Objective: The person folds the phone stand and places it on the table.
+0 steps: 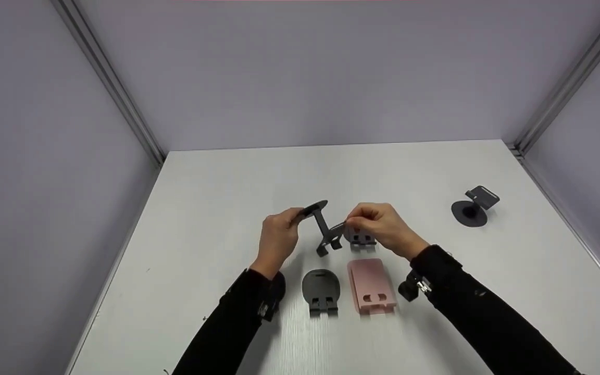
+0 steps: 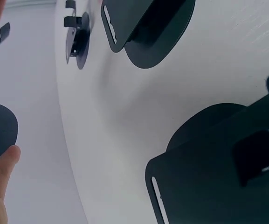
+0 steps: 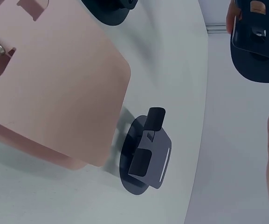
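A dark phone stand (image 1: 321,224), unfolded and tilted, is held up between both hands over the table. My left hand (image 1: 278,235) grips its round base plate (image 2: 3,130), thumb along the edge. The right hand (image 1: 378,224) pinches the stand's upper plate by its outer edge, opposite the base. Partly behind that hand stands a second dark phone stand (image 1: 361,238). Below the held one, a folded dark phone stand (image 1: 321,285) lies on the table beside a folded pink phone stand (image 1: 372,278).
At the right of the white table (image 1: 216,198), another dark phone stand (image 1: 469,213) stands with its plate tilted. In the left wrist view, a dark phone stand (image 2: 213,172) fills the lower right, close to that wrist. Pale panels (image 1: 300,73) enclose the back and sides.
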Demonstrator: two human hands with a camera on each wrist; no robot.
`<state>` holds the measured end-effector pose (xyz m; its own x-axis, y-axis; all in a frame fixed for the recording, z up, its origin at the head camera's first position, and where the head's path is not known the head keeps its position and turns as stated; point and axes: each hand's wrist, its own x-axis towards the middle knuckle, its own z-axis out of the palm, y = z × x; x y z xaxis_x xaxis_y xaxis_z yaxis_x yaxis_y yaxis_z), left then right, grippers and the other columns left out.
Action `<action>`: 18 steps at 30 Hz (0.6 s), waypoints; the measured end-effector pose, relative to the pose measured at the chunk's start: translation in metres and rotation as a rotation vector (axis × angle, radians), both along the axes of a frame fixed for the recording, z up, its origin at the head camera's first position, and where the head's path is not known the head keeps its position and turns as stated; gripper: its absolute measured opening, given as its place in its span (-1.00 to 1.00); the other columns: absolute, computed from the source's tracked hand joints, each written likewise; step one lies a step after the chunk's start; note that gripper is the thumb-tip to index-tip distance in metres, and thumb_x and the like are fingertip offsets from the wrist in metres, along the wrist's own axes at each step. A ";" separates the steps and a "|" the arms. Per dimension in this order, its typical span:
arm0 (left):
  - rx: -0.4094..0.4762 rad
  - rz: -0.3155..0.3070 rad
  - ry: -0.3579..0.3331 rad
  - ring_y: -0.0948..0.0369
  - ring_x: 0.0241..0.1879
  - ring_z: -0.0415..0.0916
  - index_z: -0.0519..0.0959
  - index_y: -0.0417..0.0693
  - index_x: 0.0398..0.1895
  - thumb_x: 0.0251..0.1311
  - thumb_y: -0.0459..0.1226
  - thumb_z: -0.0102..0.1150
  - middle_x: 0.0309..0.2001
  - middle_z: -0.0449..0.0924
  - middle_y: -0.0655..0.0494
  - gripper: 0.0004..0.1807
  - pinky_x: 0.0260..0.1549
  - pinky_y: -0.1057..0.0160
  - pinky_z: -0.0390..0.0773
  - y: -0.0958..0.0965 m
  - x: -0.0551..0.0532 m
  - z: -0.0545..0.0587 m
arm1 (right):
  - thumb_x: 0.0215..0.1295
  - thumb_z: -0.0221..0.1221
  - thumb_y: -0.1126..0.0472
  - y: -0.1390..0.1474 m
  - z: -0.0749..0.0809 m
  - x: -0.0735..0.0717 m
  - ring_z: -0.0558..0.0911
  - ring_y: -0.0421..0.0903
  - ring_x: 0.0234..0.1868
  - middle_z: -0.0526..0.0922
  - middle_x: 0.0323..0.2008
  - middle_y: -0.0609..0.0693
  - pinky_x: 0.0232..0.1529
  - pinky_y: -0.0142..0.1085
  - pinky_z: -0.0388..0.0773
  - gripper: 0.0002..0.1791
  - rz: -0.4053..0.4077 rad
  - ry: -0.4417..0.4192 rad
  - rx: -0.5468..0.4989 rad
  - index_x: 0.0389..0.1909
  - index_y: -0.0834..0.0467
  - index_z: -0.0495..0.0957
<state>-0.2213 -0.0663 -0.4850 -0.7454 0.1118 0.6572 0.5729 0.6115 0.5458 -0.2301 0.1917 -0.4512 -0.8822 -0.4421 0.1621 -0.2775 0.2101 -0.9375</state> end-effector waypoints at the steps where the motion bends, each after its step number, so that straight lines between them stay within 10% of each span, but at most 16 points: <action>1: -0.008 -0.005 0.008 0.12 -0.34 0.77 0.74 -0.21 -0.24 0.29 -0.43 0.28 -0.30 0.80 -0.01 -0.93 -0.36 0.14 0.71 0.001 0.001 0.000 | 0.38 0.31 0.21 0.000 0.000 0.000 0.54 0.05 -0.36 0.60 -0.41 0.12 -0.34 -0.25 0.52 -0.78 -0.003 0.001 0.003 -0.26 0.34 0.69; 18: -0.086 -0.026 0.116 0.12 -0.33 0.78 0.73 -0.20 -0.24 0.32 -0.40 0.25 -0.30 0.80 0.00 -0.92 -0.35 0.18 0.73 0.007 0.004 0.001 | 0.39 0.31 0.19 -0.004 -0.005 0.000 0.45 -0.16 -0.43 0.51 -0.49 -0.07 -0.42 -0.39 0.39 -0.72 -0.031 0.002 0.005 -0.29 0.39 0.63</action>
